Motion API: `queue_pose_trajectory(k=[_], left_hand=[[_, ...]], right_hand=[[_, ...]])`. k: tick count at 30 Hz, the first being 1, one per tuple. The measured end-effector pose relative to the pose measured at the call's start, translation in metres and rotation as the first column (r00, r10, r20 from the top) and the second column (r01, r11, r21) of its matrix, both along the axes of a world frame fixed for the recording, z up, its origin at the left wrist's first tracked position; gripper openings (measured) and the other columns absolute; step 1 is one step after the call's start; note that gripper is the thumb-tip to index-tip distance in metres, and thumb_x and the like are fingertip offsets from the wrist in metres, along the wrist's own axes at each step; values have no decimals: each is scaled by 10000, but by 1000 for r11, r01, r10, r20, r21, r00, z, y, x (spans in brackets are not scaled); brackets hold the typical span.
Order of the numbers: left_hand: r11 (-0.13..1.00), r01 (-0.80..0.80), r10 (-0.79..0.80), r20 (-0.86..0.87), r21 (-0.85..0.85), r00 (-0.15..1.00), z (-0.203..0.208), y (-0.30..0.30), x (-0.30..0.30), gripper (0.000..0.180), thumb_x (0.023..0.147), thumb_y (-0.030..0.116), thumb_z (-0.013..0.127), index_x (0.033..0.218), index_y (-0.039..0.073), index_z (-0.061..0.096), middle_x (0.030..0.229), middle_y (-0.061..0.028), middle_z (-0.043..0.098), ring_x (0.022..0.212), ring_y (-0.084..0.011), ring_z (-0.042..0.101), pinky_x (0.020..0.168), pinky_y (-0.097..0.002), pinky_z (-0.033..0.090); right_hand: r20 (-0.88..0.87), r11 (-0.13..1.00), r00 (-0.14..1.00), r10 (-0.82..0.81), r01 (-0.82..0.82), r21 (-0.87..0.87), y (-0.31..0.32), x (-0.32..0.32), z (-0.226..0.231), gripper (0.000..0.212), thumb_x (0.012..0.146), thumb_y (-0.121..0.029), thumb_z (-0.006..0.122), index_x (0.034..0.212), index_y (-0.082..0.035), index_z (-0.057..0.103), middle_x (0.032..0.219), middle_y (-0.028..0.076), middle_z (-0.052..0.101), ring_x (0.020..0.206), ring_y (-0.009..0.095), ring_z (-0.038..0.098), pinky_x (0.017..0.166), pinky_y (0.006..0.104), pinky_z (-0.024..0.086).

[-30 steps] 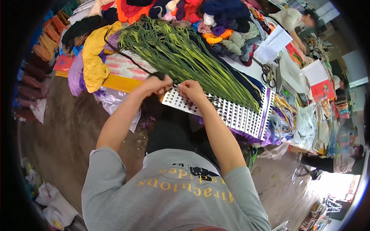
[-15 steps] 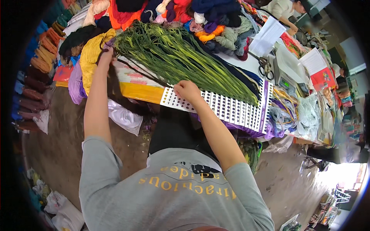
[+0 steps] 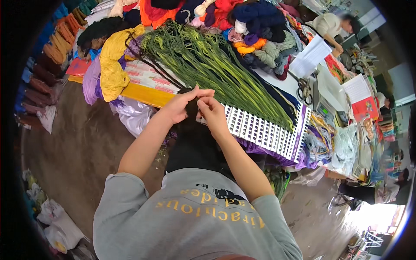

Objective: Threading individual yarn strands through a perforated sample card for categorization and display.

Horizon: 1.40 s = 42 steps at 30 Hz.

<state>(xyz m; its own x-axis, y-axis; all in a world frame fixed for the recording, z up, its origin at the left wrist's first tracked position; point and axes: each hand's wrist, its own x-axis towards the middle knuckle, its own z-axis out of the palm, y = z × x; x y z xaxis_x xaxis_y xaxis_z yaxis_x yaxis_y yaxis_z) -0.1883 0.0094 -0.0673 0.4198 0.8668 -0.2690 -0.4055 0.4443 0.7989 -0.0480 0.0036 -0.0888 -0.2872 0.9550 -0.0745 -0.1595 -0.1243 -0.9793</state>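
Both my hands meet at the near table edge, over my dark trousers. My left hand (image 3: 178, 107) is closed around dark brown yarn (image 3: 190, 113), with its index finger reaching toward the right hand. My right hand (image 3: 212, 113) is closed beside it, fingertips pinched at the same yarn; the exact grip is partly hidden. Strands of this yarn run over the table to the upper left. Just right of my hands lies a white strip card (image 3: 255, 128) with rows of holes. Long green yarn strands (image 3: 225, 73) fan out from it across the table.
A yellow skein (image 3: 113, 71) and purple yarn hang at the left edge. Colourful skeins (image 3: 255, 26) pile up at the back. Scissors (image 3: 304, 91), papers (image 3: 311, 56) and a scale (image 3: 325, 106) stand to the right. Another person (image 3: 331, 28) works at far right.
My left hand has come from the far left down to the right hand, bringing the dark brown yarn with it. My right hand has shifted slightly nearer to me.
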Motion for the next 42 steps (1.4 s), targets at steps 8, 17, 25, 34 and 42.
queue_pose_trajectory(k=[8,17,25,34,42], left_hand=[[998,23,1,343,-63,939,-4,6,-5,542,963,422,306,1240,-12,473,1202,-121,524,997,-209,560,766,-371,497],[991,-130,129,41,21,991,15,-1,-13,493,948,440,362,1178,52,562,916,-37,551,827,-127,541,713,-313,494],[978,-202,199,76,41,977,28,-6,-3,477,955,419,359,1161,41,564,827,-11,518,697,-98,506,639,-257,470],[982,-177,163,183,63,970,26,-7,-2,493,955,418,358,1166,13,543,816,-42,508,562,-78,430,543,-250,451],[985,-162,148,204,55,968,25,-6,-1,494,960,412,353,1170,4,538,782,-54,537,579,-77,435,523,-224,429]], right_hand=[[-110,998,994,-5,-1,-55,-11,19,20,128,918,-130,487,902,-12,535,802,49,606,628,98,561,563,208,397],[-233,989,972,-17,-18,-144,-20,25,25,166,954,-185,430,892,-42,486,759,67,603,598,119,572,548,208,397],[-155,998,987,-33,24,-63,-25,28,29,176,956,-204,429,884,-50,479,650,51,572,506,113,521,502,211,382],[-85,999,995,-52,52,1,-30,26,34,191,967,-209,392,896,-43,453,613,47,536,488,102,501,472,203,391],[-72,998,996,-59,58,-8,-32,28,37,192,963,-202,399,896,-34,460,607,46,540,482,95,500,463,202,393]])
